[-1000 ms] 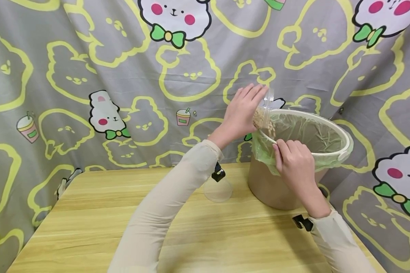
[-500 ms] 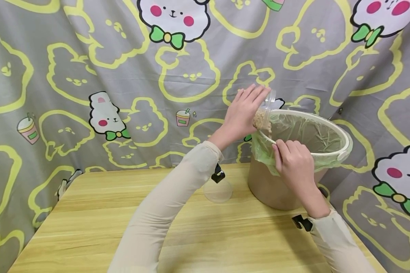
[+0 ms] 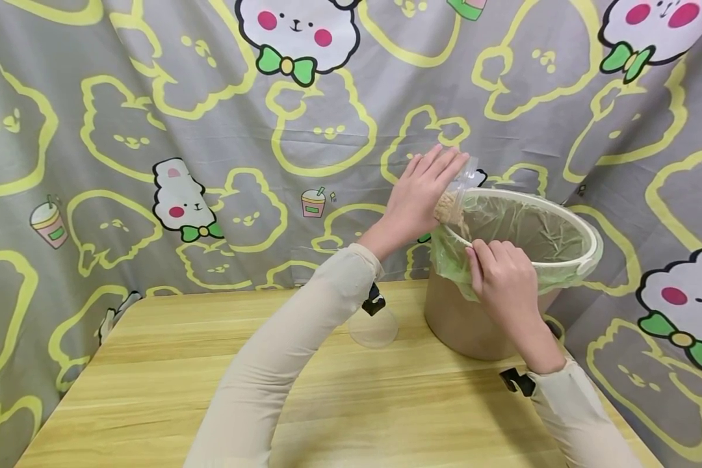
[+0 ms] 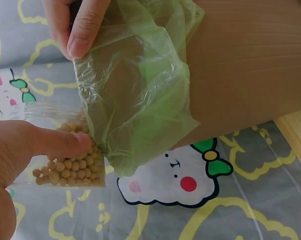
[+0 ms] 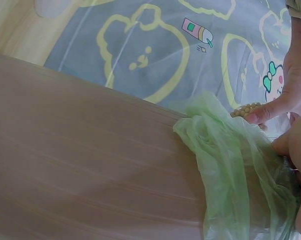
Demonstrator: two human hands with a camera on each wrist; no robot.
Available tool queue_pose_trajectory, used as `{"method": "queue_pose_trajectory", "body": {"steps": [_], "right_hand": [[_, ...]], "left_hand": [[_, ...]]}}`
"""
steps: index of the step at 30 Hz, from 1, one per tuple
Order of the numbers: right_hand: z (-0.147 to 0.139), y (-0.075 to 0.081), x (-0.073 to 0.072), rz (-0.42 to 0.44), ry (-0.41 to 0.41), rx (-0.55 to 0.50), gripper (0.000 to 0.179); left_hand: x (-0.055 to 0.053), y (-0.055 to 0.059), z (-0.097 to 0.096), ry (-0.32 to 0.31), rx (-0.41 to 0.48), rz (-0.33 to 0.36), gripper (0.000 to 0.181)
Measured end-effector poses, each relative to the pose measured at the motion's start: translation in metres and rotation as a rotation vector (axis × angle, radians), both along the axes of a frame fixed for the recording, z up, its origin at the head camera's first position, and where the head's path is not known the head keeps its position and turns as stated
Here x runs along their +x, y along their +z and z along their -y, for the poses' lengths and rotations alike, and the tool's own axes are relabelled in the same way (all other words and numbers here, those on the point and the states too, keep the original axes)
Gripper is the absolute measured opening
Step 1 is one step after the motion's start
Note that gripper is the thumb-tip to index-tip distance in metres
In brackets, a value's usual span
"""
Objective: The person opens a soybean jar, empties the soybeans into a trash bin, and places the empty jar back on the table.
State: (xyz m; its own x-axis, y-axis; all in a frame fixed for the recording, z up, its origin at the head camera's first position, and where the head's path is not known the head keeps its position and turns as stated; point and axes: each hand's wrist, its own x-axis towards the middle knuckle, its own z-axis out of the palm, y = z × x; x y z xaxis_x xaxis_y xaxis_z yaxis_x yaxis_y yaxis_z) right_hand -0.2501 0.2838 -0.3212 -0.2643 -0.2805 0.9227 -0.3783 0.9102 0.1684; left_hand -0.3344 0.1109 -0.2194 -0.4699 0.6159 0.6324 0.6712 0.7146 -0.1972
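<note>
My left hand (image 3: 415, 198) grips a clear jar (image 3: 467, 174) of round tan beans (image 4: 73, 167), which look like soybeans. The jar is tipped on its side at the left rim of a brown trash bin (image 3: 465, 318), and beans slide from its mouth into the bin. A thin green bag (image 3: 452, 260) lines the bin and folds out over its white rim (image 3: 587, 237). On the near side of that rim, my right hand (image 3: 506, 276) holds the edge with fingers curled over it and thumb outside, pinching the bag there.
A clear round lid (image 3: 373, 328) lies on the wooden table (image 3: 210, 364), left of the bin and partly behind the left wrist's black strap mount (image 3: 374, 303). A grey patterned curtain (image 3: 222, 130) hangs close behind the bin and along the right side.
The jar has tipped slightly further and shifted a little to the right, with beans running out in a stream. My right hand keeps its place on the rim.
</note>
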Motion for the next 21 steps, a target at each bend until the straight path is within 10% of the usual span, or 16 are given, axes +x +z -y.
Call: {"method": "queue_pose_trajectory", "body": {"steps": [21], "right_hand": [[0.0009, 0.0032, 0.0037, 0.046, -0.005, 0.006, 0.020]], "left_hand": [[0.0033, -0.0040, -0.0043, -0.053, -0.025, -0.059, 0.090]]}}
